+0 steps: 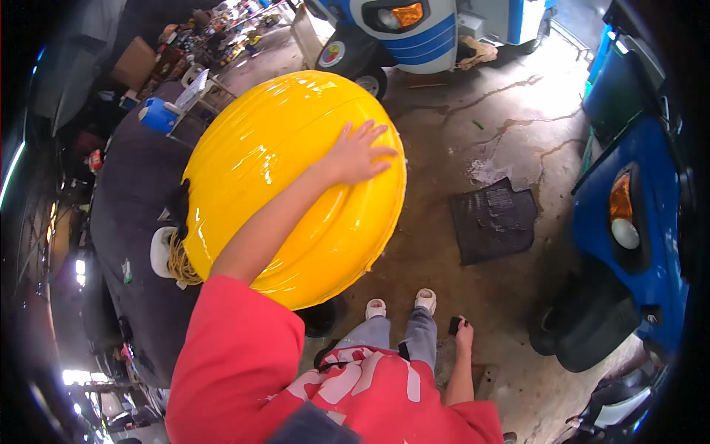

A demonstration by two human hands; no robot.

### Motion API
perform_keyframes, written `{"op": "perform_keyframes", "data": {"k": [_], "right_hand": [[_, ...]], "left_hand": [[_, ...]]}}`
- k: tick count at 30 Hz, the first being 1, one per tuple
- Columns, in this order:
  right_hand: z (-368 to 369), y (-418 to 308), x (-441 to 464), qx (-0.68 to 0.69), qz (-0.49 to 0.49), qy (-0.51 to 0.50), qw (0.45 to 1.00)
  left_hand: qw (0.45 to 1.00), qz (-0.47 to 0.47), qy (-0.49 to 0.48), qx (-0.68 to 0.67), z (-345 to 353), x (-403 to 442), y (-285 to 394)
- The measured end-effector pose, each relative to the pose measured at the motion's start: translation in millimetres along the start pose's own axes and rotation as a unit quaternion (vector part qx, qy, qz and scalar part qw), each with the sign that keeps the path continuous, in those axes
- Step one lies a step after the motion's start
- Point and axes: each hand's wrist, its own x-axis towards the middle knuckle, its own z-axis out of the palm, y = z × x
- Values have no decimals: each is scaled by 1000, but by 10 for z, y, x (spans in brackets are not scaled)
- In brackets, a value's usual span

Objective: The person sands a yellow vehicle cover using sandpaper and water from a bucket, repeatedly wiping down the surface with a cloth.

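A large, rounded, glossy yellow piece [266, 163], like a vinyl-covered panel or cushion, fills the middle left. Soft creases run along its lower right part. My left hand [359, 154] lies on it near the right edge, fingers spread and palm down. Low beside my right leg hangs my right hand [464, 337], closed around a small black block-like object [454, 325] whose kind I cannot make out. Next to the yellow piece's lower left edge are a coil of tan cord [181, 259] and a white rounded item [160, 251].
The yellow piece rests over a dark grey covered surface [137, 222]. A blue vehicle front [629, 222] stands at right, a blue and white one [414, 37] ahead. A dark mat [495, 222] lies on the concrete floor. A blue jug [157, 115] stands at upper left.
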Motion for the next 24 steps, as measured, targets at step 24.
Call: {"op": "perform_keyframes", "data": {"k": [24], "right_hand": [[842, -2018, -244, 74, -220, -50, 971]], "left_hand": [[993, -103, 49, 11, 67, -11, -11]]}}
